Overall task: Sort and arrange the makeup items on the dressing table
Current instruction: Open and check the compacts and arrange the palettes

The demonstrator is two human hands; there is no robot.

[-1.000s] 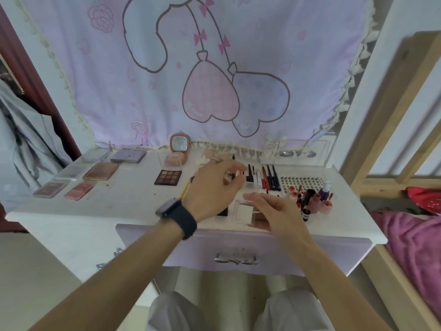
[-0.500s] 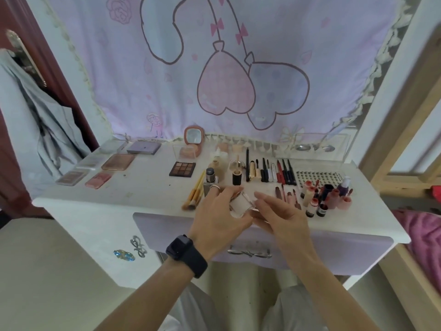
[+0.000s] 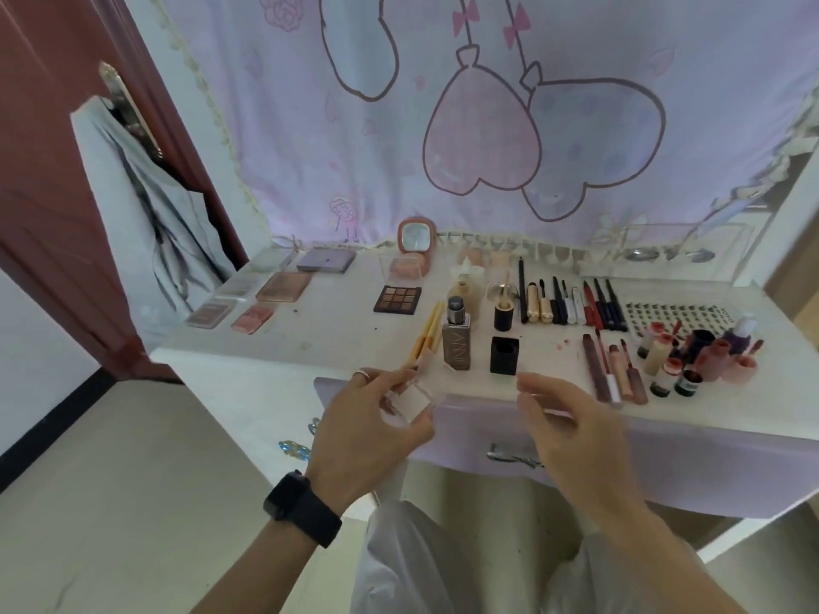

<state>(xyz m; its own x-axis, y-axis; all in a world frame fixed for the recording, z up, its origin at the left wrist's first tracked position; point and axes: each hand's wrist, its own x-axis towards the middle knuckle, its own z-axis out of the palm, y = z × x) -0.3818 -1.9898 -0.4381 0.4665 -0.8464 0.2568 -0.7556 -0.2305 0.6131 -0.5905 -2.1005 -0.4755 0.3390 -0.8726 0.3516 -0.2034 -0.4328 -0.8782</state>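
Released by my right hand point(image 3: 571, 423), now slack and empty, the clear compact point(image 3: 410, 403) sits pinched in my left hand point(image 3: 368, 432) alone, past the tabletop point(image 3: 337, 330) edge; I fear a drop.

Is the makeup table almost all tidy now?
Partly. The flat pink and brown palettes sit grouped at left; slim black and red pencils lie in a row. The left hand holds a small clear square compact. The grey bottle and black cap look unsorted.
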